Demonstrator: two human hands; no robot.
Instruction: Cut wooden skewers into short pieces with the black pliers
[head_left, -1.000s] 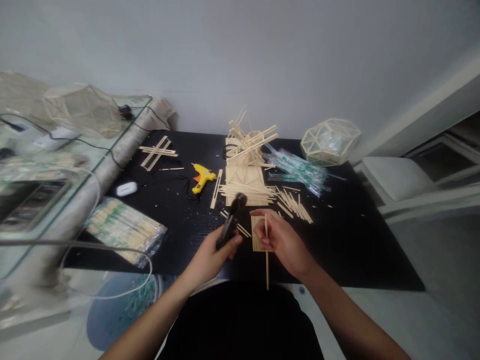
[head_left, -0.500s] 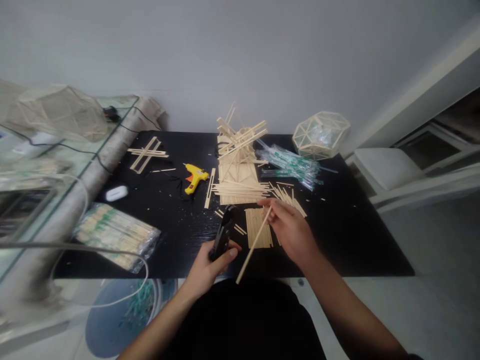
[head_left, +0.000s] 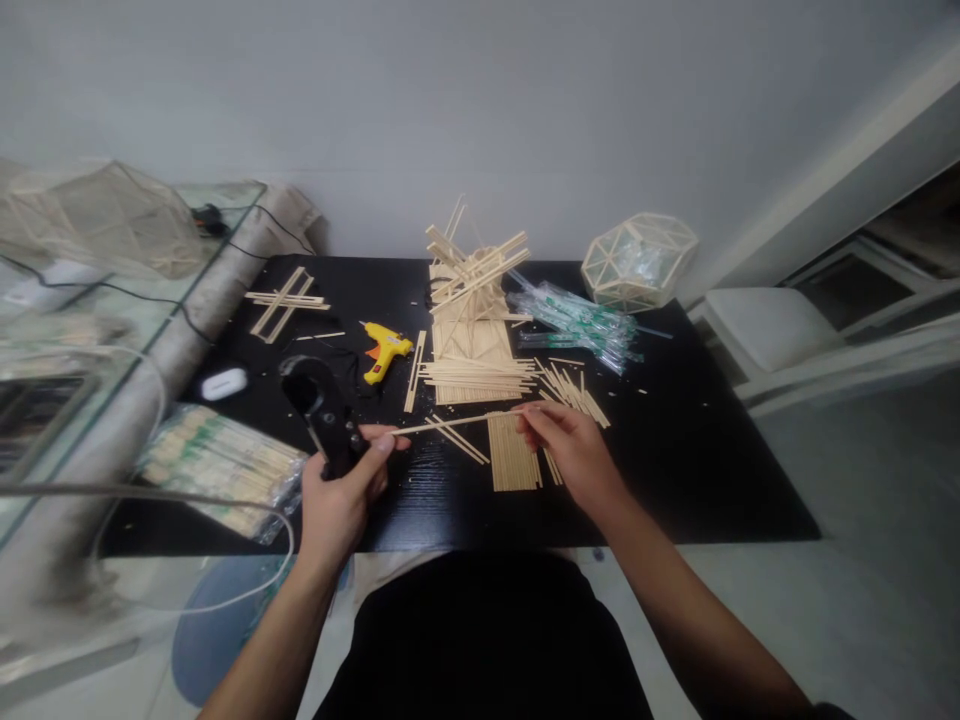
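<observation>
My left hand [head_left: 341, 500] is wrapped round a black hand cutter [head_left: 337, 430], its head pointing up and away to the left. The thumb and fingers of that hand also meet the left end of a thin wooden stick [head_left: 442, 425]. At the stick's other end, my right hand [head_left: 566, 440] pinches it, so it lies nearly level between both hands. Below the right fingertips is a neat row of short wooden sticks [head_left: 514, 460]. A few loose sticks [head_left: 461, 440] lie on the black table [head_left: 420, 510] under the held one.
A yellow glue gun [head_left: 386, 350] lies left of a stick structure [head_left: 476, 320] and more sticks. Clear-green wrappers [head_left: 577, 325] and a geometric stick frame [head_left: 641, 260] are at the back right. Bagged sticks [head_left: 221, 465] and a white case [head_left: 224, 384] lie left.
My left hand has moved left and up with the cutter. The stick has swung from slanting toward me to nearly level, and its free end is now at my left fingers.
</observation>
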